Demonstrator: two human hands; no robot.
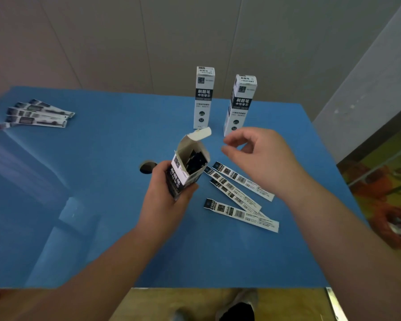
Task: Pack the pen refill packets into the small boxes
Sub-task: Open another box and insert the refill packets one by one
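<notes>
White-and-black cardboard box (186, 167), flap open and dark packets inside, tilts in the gripping left hand (169, 193). Tipped further, packets could slide out (right hand (259, 156) hovers beside it, loosely curled, holding nothing).

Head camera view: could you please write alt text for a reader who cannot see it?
A person's left hand grips an open refill box with packets inside, while the empty right hand hovers beside it. Loose refill packets lie on the blue table; two closed boxes stand behind.
</notes>
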